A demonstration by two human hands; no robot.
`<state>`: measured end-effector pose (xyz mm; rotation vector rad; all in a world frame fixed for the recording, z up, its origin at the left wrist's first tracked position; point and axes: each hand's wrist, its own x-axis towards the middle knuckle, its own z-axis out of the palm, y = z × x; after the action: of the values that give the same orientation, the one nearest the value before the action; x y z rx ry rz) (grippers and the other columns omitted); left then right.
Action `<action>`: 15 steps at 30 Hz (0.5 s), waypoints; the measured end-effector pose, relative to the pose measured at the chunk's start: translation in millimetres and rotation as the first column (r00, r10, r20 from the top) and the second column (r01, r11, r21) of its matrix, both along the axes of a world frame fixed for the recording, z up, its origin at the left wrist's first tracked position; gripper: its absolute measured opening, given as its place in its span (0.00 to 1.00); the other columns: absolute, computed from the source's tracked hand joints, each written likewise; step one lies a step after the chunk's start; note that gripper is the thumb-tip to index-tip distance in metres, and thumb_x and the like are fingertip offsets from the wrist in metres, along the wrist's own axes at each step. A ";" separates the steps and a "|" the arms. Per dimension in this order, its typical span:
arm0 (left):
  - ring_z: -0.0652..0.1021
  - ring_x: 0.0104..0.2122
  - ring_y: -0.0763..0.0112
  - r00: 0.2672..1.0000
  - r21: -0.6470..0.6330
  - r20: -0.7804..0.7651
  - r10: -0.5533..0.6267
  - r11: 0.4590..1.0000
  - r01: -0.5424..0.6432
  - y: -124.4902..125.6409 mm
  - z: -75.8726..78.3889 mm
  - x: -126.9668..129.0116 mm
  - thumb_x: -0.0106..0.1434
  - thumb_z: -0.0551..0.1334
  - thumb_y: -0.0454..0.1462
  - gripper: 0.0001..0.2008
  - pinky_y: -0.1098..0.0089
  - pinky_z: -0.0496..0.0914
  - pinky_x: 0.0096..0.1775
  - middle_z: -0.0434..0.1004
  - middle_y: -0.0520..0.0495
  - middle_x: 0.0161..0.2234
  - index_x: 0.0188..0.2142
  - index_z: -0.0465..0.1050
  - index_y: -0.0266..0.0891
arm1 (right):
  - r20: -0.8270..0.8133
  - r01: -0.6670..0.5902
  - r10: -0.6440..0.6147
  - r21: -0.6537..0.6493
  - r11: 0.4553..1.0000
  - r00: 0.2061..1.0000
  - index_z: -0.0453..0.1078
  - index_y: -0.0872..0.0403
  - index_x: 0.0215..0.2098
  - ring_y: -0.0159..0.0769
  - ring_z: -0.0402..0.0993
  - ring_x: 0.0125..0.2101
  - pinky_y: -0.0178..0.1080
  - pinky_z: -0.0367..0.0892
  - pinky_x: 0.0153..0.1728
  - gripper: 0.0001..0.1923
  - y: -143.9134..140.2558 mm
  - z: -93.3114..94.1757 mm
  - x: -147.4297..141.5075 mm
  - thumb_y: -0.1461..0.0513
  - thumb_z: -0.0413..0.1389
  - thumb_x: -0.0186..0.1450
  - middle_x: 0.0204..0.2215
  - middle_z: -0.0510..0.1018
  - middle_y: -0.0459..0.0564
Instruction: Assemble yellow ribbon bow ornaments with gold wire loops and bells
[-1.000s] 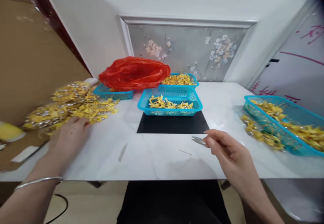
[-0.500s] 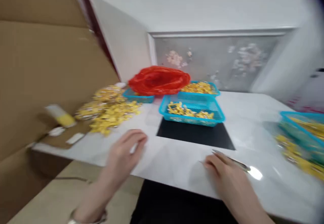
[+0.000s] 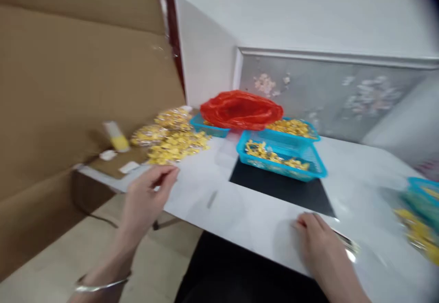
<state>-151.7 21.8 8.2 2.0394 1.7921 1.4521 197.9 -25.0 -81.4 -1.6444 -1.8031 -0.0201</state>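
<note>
Now the left hand (image 3: 146, 198), off the heap of yellow pieces (image 3: 169, 138) it touched a second ago, hangs at the table's (image 3: 240, 211) near left edge, fingers loosely curled and holding nothing I can make out. Lower right, the right hand (image 3: 317, 243) has lowered the metal snips (image 3: 345, 241) flat, fingers covering them.

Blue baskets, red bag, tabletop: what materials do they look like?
Blue basket: looks like moulded plastic, judging by its open mesh walls and uniform colour. Red bag: thin plastic film, crumpled, glossy and slightly translucent. Tabletop: smooth, glossy white surface with faint veining, perhaps marble or a laminate imitation; blur leaves it open.
</note>
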 end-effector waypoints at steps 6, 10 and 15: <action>0.80 0.36 0.66 0.840 -0.182 -0.009 -0.543 0.827 0.532 13.1 -25.7 99.0 0.66 0.61 0.35 0.05 0.72 0.71 0.39 0.82 0.51 0.37 0.38 0.77 0.45 | 0.005 0.099 -0.099 -0.111 0.989 0.995 0.63 0.50 0.29 0.35 0.71 0.21 0.35 0.64 0.23 0.11 13.9 21.4 15.4 0.60 0.46 0.70 0.21 0.73 0.44; 0.79 0.43 0.61 0.623 -0.268 -0.106 -0.775 0.625 0.733 18.7 -41.4 168.0 0.64 0.61 0.30 0.10 0.67 0.72 0.46 0.81 0.47 0.43 0.40 0.77 0.46 | 0.000 0.136 -0.137 -0.110 0.985 0.991 0.69 0.52 0.39 0.39 0.76 0.33 0.38 0.69 0.33 0.08 3.9 23.5 37.8 0.62 0.48 0.69 0.33 0.78 0.50; 0.76 0.48 0.59 0.529 -0.317 -0.211 -0.822 0.570 0.758 28.7 -52.8 201.9 0.63 0.55 0.23 0.15 0.60 0.69 0.53 0.77 0.44 0.45 0.40 0.73 0.43 | 0.033 0.202 -0.199 -0.116 0.973 0.979 0.73 0.53 0.43 0.50 0.72 0.43 0.48 0.67 0.43 0.10 -5.0 16.1 67.9 0.64 0.52 0.66 0.41 0.78 0.57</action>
<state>50.2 50.5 -44.7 2.5576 0.7097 0.6371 265.9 -30.0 -65.2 -1.9124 -1.6740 -0.0207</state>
